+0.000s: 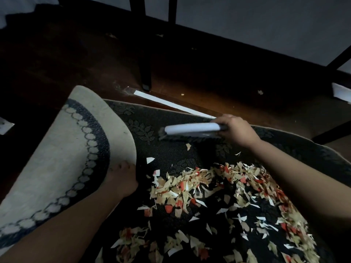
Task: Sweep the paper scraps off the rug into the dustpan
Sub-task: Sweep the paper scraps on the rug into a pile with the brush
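A dark leaf-patterned rug (pixel 167 154) lies on the wooden floor, its left side folded up so the pale underside (pixel 62 158) shows. My left hand (pixel 121 179) grips the edge of that fold. My right hand (pixel 235 130) holds the handle of a white hand brush (pixel 191 130), whose dark bristles touch the rug at its far side. A thick heap of tan, white and red paper scraps (pixel 218 202) covers the near part of the rug, between my two arms. No dustpan can be made out.
Dark chair or table legs (pixel 145 69) stand on the wooden floor (pixel 209 78) beyond the rug. A bright strip of light (pixel 171 104) crosses the floor by the rug's far edge. A few stray scraps (pixel 260 92) lie on the bare floor.
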Motion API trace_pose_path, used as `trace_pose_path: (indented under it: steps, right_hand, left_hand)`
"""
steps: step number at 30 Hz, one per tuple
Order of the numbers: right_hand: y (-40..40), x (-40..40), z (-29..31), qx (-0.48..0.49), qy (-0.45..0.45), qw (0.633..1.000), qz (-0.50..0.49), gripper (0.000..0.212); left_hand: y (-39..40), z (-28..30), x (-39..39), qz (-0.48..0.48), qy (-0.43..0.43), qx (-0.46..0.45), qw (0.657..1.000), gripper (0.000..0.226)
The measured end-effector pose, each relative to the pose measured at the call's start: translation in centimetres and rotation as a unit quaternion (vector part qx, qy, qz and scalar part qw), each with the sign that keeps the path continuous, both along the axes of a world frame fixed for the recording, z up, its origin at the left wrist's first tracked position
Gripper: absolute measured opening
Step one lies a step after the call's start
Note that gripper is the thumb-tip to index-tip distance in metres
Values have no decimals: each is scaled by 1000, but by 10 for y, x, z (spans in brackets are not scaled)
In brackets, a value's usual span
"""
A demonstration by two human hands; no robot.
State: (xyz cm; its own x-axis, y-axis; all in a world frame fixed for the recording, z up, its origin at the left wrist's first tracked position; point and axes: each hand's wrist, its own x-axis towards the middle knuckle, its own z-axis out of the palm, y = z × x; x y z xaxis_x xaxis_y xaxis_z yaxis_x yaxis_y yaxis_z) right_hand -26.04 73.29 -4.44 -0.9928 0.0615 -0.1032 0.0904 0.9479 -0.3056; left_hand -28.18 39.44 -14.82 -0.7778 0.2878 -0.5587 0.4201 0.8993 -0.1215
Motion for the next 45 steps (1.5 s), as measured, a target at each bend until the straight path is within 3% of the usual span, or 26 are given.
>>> trace_pose_path:
  steps: [5,16,22,28,39,45]
  right_hand:
    - [-21,-7,-27,-27,-10,998,-60,38]
    - [-30,9,2,-59,-84,988,114,36]
    - [-25,-10,7,-57,15,998,38,38]
    - [-45,-17,-29,-30,1,999,-40,37]
    - [-35,4,2,-47,-138,968,205,33]
    - [-30,-3,8,-71,-32,989,124,35]
  left_hand:
    - [0,0,-1,-5,-7,-7,1000,54]
    - [-3,-4,-3,-2,-22,-4,1000,59]
    - [-2,-2,-2,-6,-16,-1,1000,54]
    - [-3,-2,-1,-8,-8,0,1000,57]
    - [-3,3,2,-8,2,4,1000,50]
    - [-4,0,0,8,-20,19,1000,49]
